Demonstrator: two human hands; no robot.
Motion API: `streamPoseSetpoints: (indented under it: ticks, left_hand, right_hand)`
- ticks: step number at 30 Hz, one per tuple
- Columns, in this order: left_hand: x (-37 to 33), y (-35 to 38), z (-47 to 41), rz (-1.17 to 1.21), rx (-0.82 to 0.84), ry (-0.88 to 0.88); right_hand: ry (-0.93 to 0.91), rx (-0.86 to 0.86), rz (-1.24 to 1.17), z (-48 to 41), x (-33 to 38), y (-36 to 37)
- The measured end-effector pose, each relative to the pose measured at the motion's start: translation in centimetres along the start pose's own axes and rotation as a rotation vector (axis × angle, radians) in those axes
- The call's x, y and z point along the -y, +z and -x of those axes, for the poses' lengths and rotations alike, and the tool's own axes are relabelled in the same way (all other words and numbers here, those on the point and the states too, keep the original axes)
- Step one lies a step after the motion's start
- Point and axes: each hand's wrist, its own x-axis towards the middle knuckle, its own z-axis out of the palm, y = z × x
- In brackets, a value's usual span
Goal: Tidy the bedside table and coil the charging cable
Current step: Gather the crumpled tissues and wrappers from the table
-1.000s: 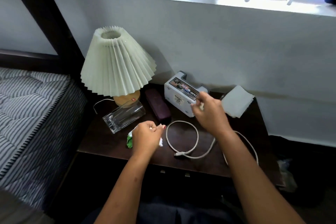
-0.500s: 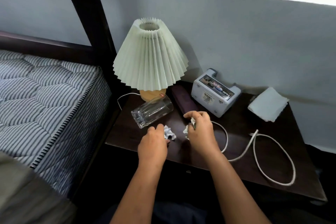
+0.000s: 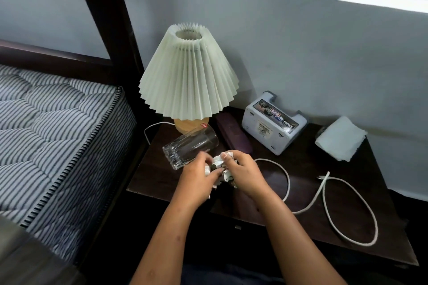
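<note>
On the dark bedside table (image 3: pixel 301 166) my left hand (image 3: pixel 196 178) and my right hand (image 3: pixel 243 173) meet over crumpled white paper scraps (image 3: pixel 218 161), both holding them. A white charging cable (image 3: pixel 328 201) lies loose in loops to the right of my hands, its plug end near the table's middle right. A clear drinking glass (image 3: pixel 190 147) lies on its side just left of my hands, touching or nearly touching my left fingers.
A pleated cream lamp (image 3: pixel 188 81) stands at the back left. A dark case (image 3: pixel 232 135), a grey box-shaped device (image 3: pixel 271 126) and a folded white cloth (image 3: pixel 339 137) sit along the wall. A striped mattress (image 3: pixel 53 141) borders the left.
My right hand left the grey device and came down to the paper scraps. Both hands have closed together on the scraps. The view shifted so the table sits further right.
</note>
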Motion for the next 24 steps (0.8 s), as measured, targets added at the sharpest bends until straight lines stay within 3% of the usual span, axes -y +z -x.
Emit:
streamPoseSetpoints:
  ticks: [6, 10, 20, 24]
  left_hand:
    - [-1.3, 0.4, -0.3, 0.027, -0.026, 0.123]
    - [-2.3, 1.4, -0.7, 0.162, -0.040, 0.105]
    - [-7.1, 6.8, -0.6, 0.926, -0.128, -0.117]
    - [-8.9, 8.8, -0.4, 1.110, -0.233, -0.176]
  right_hand:
    - [0.004, -0.153, -0.147, 0.0, 0.4, -1.3]
    - [0.008, -0.209, -0.243, 0.5, 0.8, -1.9]
    - [0.102, -0.305, -0.595, 2.4, 1.5, -5.6]
    - [0.097, -0.278, -0.696, 3.5, 1.1, -5.6]
